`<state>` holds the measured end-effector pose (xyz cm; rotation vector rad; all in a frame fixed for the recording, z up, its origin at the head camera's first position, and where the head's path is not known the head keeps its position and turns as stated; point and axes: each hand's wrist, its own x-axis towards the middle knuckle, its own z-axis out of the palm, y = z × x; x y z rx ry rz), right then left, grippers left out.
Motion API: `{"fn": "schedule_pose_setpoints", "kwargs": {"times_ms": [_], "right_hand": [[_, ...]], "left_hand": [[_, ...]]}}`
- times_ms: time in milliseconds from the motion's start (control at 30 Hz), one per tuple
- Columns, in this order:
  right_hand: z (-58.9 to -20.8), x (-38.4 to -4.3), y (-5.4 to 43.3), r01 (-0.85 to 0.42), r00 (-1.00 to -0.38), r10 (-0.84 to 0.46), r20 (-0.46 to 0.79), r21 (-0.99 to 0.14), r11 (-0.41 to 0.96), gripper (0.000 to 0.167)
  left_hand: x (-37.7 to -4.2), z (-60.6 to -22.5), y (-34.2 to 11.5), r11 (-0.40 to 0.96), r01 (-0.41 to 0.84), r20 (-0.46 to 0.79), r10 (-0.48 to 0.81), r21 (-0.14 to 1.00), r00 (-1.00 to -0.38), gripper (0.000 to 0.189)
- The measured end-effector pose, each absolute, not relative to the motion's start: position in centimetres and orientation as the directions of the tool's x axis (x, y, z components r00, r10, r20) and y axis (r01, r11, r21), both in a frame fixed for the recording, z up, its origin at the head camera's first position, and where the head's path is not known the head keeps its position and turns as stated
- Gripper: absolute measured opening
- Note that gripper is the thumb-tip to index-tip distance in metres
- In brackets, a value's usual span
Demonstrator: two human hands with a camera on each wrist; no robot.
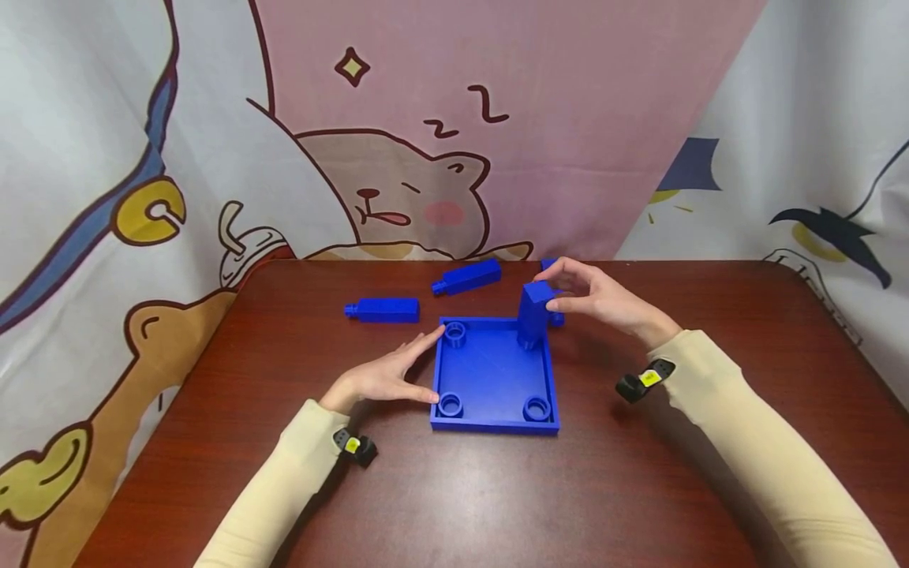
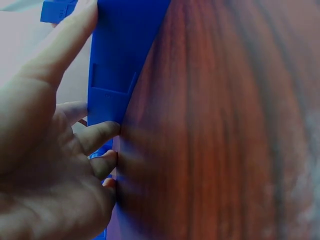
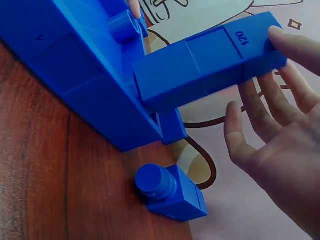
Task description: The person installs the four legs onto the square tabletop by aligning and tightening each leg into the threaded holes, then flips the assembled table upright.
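Note:
A blue square tray-like base [image 1: 493,375] with a raised rim lies on the table, with a round socket in each of its corners. My right hand [image 1: 596,300] pinches the top of a blue square post [image 1: 534,312] between thumb and fingers. It stands nearly upright at the back right corner, its lower end over the socket there. In the right wrist view the post [image 3: 205,60] bears the number 120. My left hand [image 1: 390,377] touches the left side of the base, thumb near the front corner, fingers spread toward the back one; the left wrist view shows fingertips against the side wall [image 2: 115,75].
One loose blue post [image 1: 387,310] lies left of the base, another [image 1: 472,276] behind it. A further blue post [image 3: 170,192] lies by the right hand, partly hidden in the head view. A patterned curtain [image 1: 568,118] hangs at the table's [image 1: 490,505] back edge.

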<state>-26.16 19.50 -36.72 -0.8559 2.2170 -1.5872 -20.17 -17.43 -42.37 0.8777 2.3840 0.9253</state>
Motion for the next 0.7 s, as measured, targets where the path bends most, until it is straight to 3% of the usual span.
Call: {"fn": "schedule_pose_setpoints", "kwargs": {"times_ms": [500, 700], "right_hand": [[-38.0, -25.1, 17.8, -0.349, -0.854, -0.455, 0.254, -0.927, 0.137, 0.032], [-37.6, -25.3, 18.4, -0.374, -0.832, -0.498, 0.244, -0.910, 0.180, 0.046]], "left_hand": [[-20.1, -42.1, -17.3, 0.579, 0.395, -0.173, 0.692, 0.713, -0.701, 0.103], [-20.0, -42.0, -17.3, 0.569, 0.397, -0.164, 0.696, 0.720, -0.699, 0.103]]}}
